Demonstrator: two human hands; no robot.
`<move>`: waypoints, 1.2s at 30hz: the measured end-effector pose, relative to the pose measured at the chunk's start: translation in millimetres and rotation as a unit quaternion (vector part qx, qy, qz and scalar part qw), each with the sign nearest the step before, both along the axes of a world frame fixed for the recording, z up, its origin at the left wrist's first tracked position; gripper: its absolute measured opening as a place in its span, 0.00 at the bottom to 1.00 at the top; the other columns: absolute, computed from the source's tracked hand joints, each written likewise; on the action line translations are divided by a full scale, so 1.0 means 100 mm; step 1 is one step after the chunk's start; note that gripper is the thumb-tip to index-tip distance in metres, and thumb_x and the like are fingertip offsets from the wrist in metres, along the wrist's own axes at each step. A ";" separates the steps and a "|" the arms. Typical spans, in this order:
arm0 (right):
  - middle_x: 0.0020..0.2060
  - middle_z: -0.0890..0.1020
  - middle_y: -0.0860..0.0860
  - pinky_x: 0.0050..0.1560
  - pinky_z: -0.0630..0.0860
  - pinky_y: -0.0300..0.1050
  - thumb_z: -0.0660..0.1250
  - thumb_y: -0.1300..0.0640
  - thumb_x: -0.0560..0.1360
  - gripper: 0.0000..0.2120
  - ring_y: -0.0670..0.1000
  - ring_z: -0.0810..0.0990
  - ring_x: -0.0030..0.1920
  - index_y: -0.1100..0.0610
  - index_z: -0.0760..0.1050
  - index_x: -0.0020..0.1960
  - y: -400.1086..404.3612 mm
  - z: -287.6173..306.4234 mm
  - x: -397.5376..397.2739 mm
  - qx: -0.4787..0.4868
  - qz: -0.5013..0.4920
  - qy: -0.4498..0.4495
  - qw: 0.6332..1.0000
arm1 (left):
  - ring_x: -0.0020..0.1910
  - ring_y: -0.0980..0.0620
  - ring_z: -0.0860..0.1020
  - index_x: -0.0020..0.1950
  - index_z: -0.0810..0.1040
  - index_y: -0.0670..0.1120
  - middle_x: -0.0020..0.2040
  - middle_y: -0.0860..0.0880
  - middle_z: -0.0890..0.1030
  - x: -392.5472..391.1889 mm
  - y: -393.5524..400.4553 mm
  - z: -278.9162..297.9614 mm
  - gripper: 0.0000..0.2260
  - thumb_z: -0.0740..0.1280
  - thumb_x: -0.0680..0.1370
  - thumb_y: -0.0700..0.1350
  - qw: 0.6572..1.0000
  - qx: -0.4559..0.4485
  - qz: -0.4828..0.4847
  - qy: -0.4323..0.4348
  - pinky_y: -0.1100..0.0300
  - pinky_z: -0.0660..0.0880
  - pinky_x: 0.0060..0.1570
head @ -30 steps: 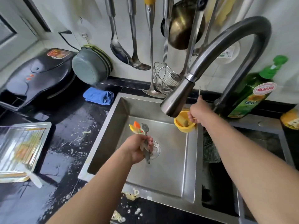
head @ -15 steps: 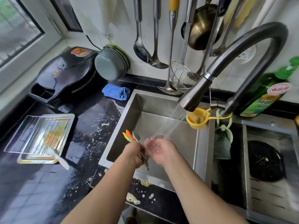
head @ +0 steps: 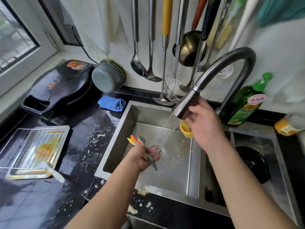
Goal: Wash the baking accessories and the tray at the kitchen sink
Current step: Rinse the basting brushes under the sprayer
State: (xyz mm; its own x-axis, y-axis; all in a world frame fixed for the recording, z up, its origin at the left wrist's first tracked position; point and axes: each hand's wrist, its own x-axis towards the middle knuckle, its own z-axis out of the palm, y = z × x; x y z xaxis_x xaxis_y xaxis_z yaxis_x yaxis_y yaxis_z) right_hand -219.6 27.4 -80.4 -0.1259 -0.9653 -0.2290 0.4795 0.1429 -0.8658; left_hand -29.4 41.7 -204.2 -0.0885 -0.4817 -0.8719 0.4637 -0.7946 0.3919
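My left hand point(head: 145, 157) grips a bundle of small utensils point(head: 137, 140) over the steel sink point(head: 148, 116): a metal fork and yellow and orange plastic pieces stick out above the fist. Water sprays from the faucet head point(head: 186, 103) down onto them. My right hand point(head: 200, 121) holds the faucet head from the right side. The metal baking tray point(head: 61, 129) with a wire rack and yellow residue lies on the wet black counter at left, a white scraper point(head: 52, 171) leaning on its near edge.
A yellow strainer cup point(head: 185, 131) hangs on the sink's right wall. A blue cloth point(head: 112, 103), grey bowls point(head: 107, 78) and a black electric griddle point(head: 61, 85) stand at the back left. Ladles and a skimmer point(head: 175, 90) hang above. A green detergent bottle point(head: 244, 103) stands right.
My right hand rose from beside the left hand in the water stream and took hold of the faucet head. The left hand stays under the spray with the utensils.
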 end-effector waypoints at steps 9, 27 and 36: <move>0.43 0.85 0.45 0.52 0.80 0.50 0.70 0.52 0.74 0.04 0.46 0.83 0.47 0.49 0.80 0.49 -0.25 -0.61 -0.05 -0.042 -0.023 0.431 0.901 | 0.40 0.47 0.76 0.42 0.71 0.39 0.37 0.43 0.77 0.09 -0.23 -0.52 0.17 0.49 0.86 0.38 0.999 -0.034 -0.028 0.022 0.52 0.73 0.48; 0.44 0.83 0.44 0.55 0.81 0.55 0.76 0.54 0.71 0.13 0.50 0.82 0.48 0.49 0.77 0.52 -0.44 -1.63 0.40 0.050 0.062 0.482 0.873 | 0.34 0.54 0.72 0.52 0.73 0.43 0.39 0.48 0.74 0.09 -0.49 -1.82 0.05 0.61 0.78 0.36 0.978 -0.055 -0.086 0.182 0.63 0.70 0.32; 0.45 0.84 0.46 0.55 0.82 0.59 0.76 0.52 0.67 0.14 0.50 0.84 0.49 0.48 0.78 0.51 -0.22 -1.59 0.30 0.082 0.124 0.435 0.888 | 0.27 0.55 0.52 0.54 0.76 0.50 0.35 0.52 0.65 0.07 -0.37 -1.88 0.30 0.53 0.78 0.75 0.981 -0.035 -0.151 0.115 0.65 0.54 0.20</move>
